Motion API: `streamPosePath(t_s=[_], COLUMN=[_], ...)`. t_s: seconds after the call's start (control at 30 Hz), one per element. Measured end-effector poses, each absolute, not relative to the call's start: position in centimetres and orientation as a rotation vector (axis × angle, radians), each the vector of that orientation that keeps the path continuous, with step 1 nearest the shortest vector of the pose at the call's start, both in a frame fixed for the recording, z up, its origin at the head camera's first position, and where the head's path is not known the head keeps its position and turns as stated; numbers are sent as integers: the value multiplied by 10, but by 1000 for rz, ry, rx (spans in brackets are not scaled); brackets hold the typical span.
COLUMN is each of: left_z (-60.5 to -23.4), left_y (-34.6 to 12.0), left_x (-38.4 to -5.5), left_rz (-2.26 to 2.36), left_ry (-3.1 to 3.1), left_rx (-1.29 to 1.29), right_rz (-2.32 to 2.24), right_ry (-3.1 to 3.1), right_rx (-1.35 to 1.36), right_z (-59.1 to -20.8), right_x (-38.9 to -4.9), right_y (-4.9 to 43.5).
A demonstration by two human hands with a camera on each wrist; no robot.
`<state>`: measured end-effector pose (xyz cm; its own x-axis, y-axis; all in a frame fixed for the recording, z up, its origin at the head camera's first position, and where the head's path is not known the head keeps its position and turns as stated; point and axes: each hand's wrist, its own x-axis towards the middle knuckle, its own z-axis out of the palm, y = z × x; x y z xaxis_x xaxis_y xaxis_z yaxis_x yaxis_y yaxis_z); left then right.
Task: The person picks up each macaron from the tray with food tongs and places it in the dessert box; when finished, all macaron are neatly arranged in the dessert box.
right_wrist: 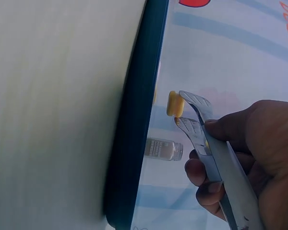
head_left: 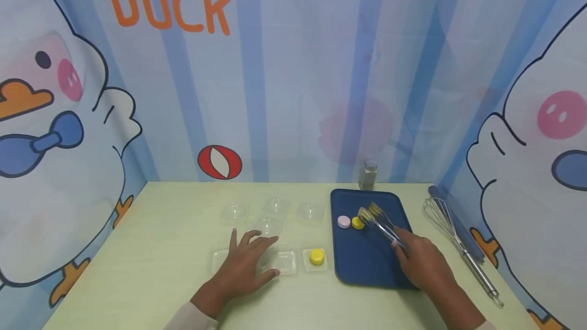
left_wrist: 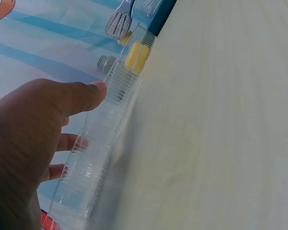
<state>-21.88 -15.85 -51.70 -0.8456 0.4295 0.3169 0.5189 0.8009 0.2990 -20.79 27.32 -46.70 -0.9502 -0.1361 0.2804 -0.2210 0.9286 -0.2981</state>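
My left hand [head_left: 245, 264] spreads its fingers over a clear plastic tray [head_left: 286, 264], the thumb at the near edge and the other fingers toward the far side. Beside it a yellow macaron [head_left: 317, 256] sits in a small clear square base [head_left: 314, 269]. With my right hand [head_left: 424, 258] I grip metal tongs [head_left: 385, 229] over a blue tray [head_left: 367, 264]. The tong tips are right at another yellow macaron [right_wrist: 175, 104], which shows above the blue tray's rim in the right wrist view. A pale pink macaron [head_left: 344, 222] lies next to it on the blue tray.
Several clear plastic pieces, such as a square one [head_left: 310, 211], stand farther back. A glass shaker jar [head_left: 368, 176] is behind the blue tray. To the right lie a whisk [head_left: 463, 248] and a long blue stick [head_left: 460, 228]. A patterned curtain [head_left: 293, 75] encloses the table.
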Motion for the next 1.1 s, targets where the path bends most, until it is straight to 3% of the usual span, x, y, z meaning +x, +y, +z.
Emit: streamPosePath(t_s=[1.1], left_z=[-521], left_y=[-160], left_x=[-219], left_rz=[-538], left_ry=[-2720], left_rx=[-742], right_rz=[542], right_ry=[-2818], right_rx=[532], right_z=[-452], right_x=[-182], right_y=[210])
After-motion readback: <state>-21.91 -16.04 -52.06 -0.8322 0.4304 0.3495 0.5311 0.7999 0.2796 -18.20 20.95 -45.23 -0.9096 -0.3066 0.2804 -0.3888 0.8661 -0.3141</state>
